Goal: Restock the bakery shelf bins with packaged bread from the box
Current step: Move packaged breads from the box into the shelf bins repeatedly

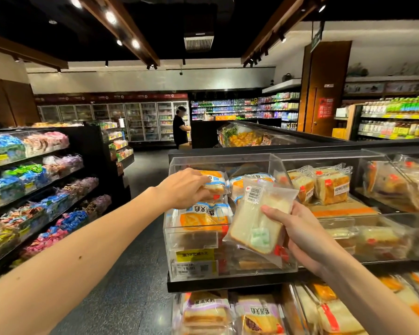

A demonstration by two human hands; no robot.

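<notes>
On my feed both arms show bare, uncovered from the wrists back to the frame's edge. The long bare left forearm point(82, 252) carries one small dark mole midway along its upper side and a fainter speck nearer the elbow. The bare right forearm point(373, 298) looks smooth. The bare left grip point(183, 188) and bare right grip point(300, 233) have slender fingers.
</notes>
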